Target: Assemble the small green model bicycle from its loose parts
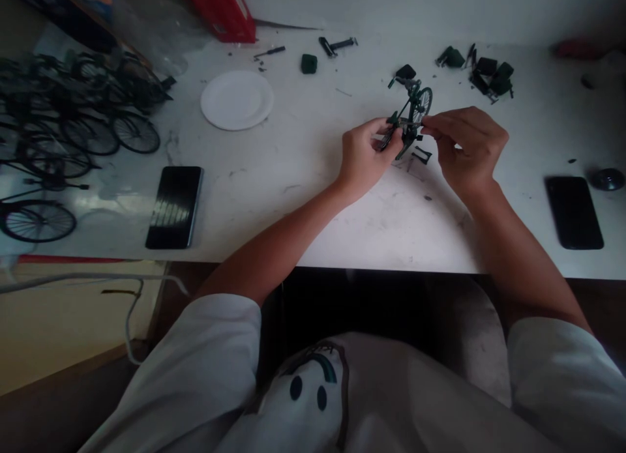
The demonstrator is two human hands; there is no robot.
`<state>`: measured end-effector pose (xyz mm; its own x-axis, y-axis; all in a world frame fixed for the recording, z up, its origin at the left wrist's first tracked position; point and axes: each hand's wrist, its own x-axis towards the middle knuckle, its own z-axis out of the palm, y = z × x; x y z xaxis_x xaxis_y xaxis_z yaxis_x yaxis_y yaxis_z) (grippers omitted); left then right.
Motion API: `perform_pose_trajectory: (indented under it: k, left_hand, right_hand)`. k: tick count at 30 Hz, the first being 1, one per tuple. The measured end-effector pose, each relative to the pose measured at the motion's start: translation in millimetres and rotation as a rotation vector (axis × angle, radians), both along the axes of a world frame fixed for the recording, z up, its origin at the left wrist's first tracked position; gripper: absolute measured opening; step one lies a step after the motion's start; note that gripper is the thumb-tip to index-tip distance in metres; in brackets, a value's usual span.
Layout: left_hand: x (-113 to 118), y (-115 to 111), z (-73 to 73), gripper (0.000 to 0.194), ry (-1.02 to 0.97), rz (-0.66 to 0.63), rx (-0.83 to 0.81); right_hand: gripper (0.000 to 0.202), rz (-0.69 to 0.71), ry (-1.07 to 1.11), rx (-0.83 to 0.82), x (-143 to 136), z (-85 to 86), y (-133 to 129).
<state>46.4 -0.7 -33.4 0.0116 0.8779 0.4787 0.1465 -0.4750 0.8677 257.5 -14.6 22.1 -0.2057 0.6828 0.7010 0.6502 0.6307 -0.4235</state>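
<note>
At the far left of the bench (pixel 274 173), finished-looking small bikes (pixel 90 130) stand crowded together, with a phone (pixel 175 208) and a white plate (pixel 237 100) to their right. The left hand (pixel 364 154) is clamped on another small bike (pixel 415 101), thumb and fingers closed about its near end, while its handlebar and one wheel point away from the person. That hand is best used as the vise: a firm hold near the working spot, off the thin spokes, should stop the frame twisting without bending it. Just below the bike lies a small black piece (pixel 421 155), close enough to be knocked by a sleeve or knuckle. The right hand (pixel 472 146) has its thumb and fingertips pinched together against the bike's side; whatever they grip is too small to tell. Light, straight pressure from those fingertips would suit so slight a frame, since a sideways push could tip it or slip. Farther right are loose dark green parts (pixel 499 78) and a black phone (pixel 574 212).
</note>
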Motion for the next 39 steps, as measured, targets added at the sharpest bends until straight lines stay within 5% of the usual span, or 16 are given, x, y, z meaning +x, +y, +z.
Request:
perform_pose_trajectory:
  k: [7,17,24,33,39]
  left_hand:
    - [-2.5,5.3,-5.5,0.034,0.011,-0.006,0.005]
    - [-3.2,-5.7,6.6,0.029,0.039,0.015,0.05]
    - [1.3,-10.8,6.0,0.022,0.071,0.002,0.07]
    - [-1.9,2.6,-0.6,0.025,0.107,0.046,0.14]
    - [-5.1,3.5,-1.6,0.026,0.183,0.055,0.182]
  right_hand:
    - [0.034,-0.02,-0.156,0.093,-0.2,4.4,-1.4]
    - [0.05,-0.126,-0.338,-0.093,-4.9,12.5,-12.4]
    - [0.073,-0.248,-0.375,-0.054,-10.9,11.1,-11.1]
    - [0.047,-0.087,-0.338,-0.124,-15.1,16.2,-18.1]
    - [0.053,-0.096,-0.336,-0.118,-10.6,5.2,-10.4]
